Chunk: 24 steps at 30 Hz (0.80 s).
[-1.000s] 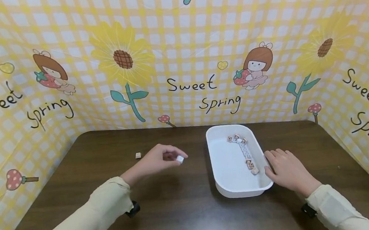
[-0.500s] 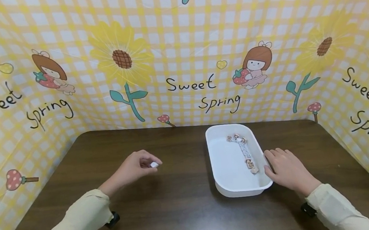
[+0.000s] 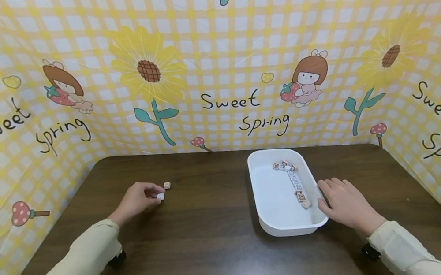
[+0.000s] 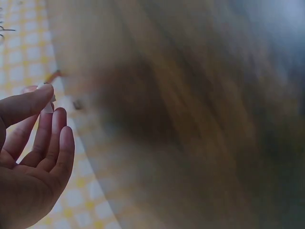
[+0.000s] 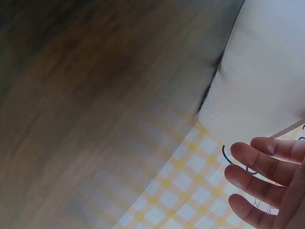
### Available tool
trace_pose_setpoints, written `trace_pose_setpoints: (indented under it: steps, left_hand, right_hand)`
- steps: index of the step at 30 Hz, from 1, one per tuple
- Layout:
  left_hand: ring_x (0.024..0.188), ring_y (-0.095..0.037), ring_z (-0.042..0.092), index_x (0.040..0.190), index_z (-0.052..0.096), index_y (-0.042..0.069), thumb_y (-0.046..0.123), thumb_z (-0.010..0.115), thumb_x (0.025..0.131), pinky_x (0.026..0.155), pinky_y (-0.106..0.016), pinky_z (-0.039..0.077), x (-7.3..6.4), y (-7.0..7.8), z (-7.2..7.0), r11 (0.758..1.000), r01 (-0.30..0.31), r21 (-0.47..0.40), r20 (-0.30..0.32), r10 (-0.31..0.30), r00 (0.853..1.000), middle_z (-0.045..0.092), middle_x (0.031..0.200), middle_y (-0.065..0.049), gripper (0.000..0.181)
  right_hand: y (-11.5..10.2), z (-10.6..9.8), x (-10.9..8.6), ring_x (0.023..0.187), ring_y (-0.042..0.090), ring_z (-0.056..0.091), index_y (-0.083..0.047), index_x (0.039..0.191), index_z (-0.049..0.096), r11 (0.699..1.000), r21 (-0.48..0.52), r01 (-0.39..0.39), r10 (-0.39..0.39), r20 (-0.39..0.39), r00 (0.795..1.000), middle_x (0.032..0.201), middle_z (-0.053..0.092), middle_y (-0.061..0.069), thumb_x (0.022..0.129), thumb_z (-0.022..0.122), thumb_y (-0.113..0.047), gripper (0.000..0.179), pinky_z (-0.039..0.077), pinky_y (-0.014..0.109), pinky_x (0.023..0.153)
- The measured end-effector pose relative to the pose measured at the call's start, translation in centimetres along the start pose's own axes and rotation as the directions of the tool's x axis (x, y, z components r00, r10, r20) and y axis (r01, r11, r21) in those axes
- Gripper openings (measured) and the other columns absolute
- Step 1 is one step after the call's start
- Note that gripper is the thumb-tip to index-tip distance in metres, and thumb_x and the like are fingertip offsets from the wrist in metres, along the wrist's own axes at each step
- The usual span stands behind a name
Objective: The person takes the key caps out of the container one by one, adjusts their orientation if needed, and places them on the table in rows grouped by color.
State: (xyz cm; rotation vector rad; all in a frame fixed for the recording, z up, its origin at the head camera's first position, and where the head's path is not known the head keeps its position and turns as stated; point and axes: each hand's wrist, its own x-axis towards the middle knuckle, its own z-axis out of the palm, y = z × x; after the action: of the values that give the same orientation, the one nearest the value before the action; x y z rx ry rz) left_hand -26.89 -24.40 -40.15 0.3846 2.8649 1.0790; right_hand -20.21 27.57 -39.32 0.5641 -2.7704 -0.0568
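Observation:
Between the thumb and fingertips of my left hand [image 3: 136, 201] a small white keycap [image 3: 160, 197] is pinched, low over the left part of the table. Just behind it lies another pale keycap [image 3: 167, 185]. The left wrist view shows the same pinch, with the held keycap [image 4: 49, 108] partly hidden by the thumb. On the right, a white plastic tub [image 3: 273, 214] holds several white and brown keycaps [image 3: 294, 179] in a crooked line along its right side. My right hand [image 3: 346, 203] rests at the tub's right rim, its fingers [image 5: 259, 164] loosely extended in the right wrist view.
A dark wooden table [image 3: 207, 245] spans the front. Behind it and on both sides hangs a yellow checked cloth [image 3: 211, 45] printed with flowers and words. Both wrist views are blurred over the tabletop.
My left hand has moved left with the white keycap, from mid-table to beside the loose keycap. My right hand has stayed at the tub's rim.

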Motion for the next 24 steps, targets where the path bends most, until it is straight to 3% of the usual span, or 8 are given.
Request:
trace_pose_setpoints:
  steps: [9,24]
  left_hand:
    - [0.087,-0.02,0.064,0.096,0.071,0.002,0.003,0.073,0.077,0.072,-0.032,0.053,1.2,-1.1,0.7,1.0,0.022,-0.017,0.072,-0.021,0.997,0.07,0.097,-0.013,0.019]
    - [0.085,-0.016,0.062,0.094,0.071,0.003,0.002,0.075,0.075,0.075,-0.032,0.051,0.8,-1.4,0.8,0.999,0.026,-0.029,0.114,-0.022,0.993,0.071,0.094,-0.01,0.02]
  right_hand:
    - [0.1,0.0,0.0,0.082,0.026,0.058,0.001,0.104,0.061,1.0,-0.004,0.003,-0.003,0.0,1.0,0.093,0.067,0.013,0.083,0.059,-0.024,0.033,0.048,0.043,0.069]
    - [0.1,0.2,0.0,0.082,0.025,0.057,0.0,0.105,0.06,1.0,0.008,0.0,0.0,-0.001,1.0,0.091,0.067,0.011,0.083,0.059,-0.024,0.032,0.048,0.043,0.069]
